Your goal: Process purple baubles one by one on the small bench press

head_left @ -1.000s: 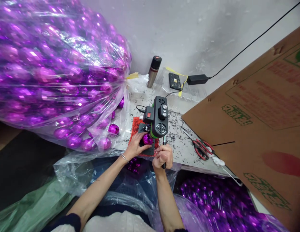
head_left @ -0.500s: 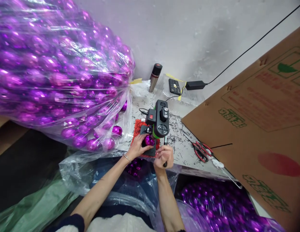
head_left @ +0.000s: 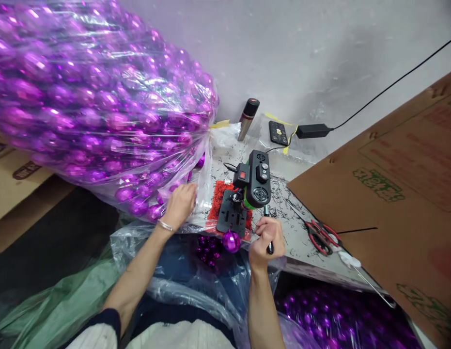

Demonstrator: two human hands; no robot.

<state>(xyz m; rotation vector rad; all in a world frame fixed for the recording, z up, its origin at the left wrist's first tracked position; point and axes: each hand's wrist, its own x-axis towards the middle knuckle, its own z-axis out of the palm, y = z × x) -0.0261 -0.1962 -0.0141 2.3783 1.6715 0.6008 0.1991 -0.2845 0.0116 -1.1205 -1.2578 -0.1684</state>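
My right hand (head_left: 268,241) is wrapped round the black-gripped lever handle (head_left: 270,248) of a small black bench press (head_left: 259,179). A shiny purple faceted ball (head_left: 231,241) is just past the front edge of the press's dark base plate (head_left: 225,223), over an open clear plastic bag (head_left: 167,291). My left hand (head_left: 180,206) is at the mouth of the large clear bag of purple balls (head_left: 101,97), its fingers curled and pressed together. Whatever lies under those fingers is hidden.
Red-handled scissors (head_left: 321,237) lie on the worktop, right of the press. Black bits litter the worktop. A flask (head_left: 248,118), a phone (head_left: 278,133) and a power adapter (head_left: 314,131) are at the back. A cardboard box (head_left: 399,194) stands at the right.
My left hand has let go of the purple ball under the press and moved left to the bag's mouth. The ball has come forward off the plate. My right hand stays on the lever.
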